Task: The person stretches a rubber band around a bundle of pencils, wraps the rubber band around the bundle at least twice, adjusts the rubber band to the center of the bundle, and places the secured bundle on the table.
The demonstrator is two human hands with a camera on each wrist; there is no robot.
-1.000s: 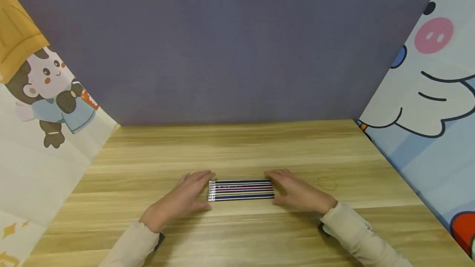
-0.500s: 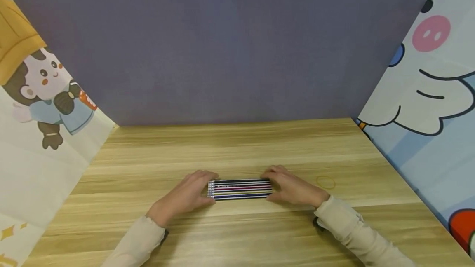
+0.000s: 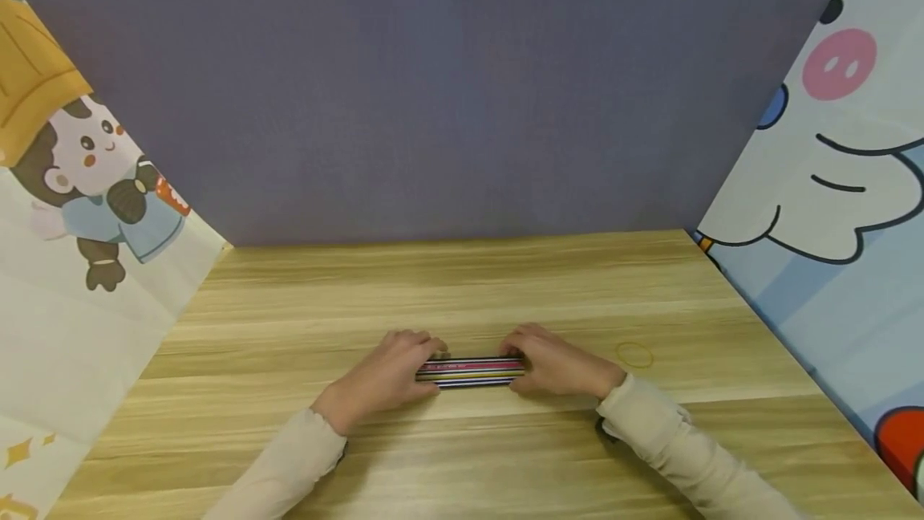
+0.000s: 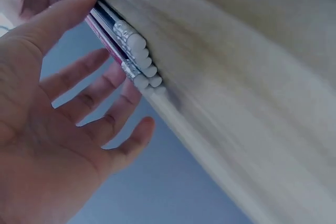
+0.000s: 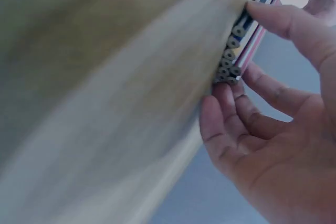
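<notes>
"Where do the multicoloured, white-erasered wooden pencils [image 3: 472, 374] lie?"

"Before us, on the pale wooden table [image 3: 462, 464], lengthwise between left hand [image 3: 386, 375] and right hand [image 3: 563, 363], neither nearer; thumbs and fingers pinch both ends."

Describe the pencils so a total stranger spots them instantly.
Find the wood-grain tabletop, then the gap between left hand and right hand. The pencils are bunched there, white erasers at the left end; straight multicoloured stripes set them apart from the yellow rubber band.

Lt wood-grain tbl [image 3: 462, 287], plain grey-purple bk wall [image 3: 462, 87], cartoon-print L wall [image 3: 65, 327], cartoon-print R wall [image 3: 830, 223]
</notes>
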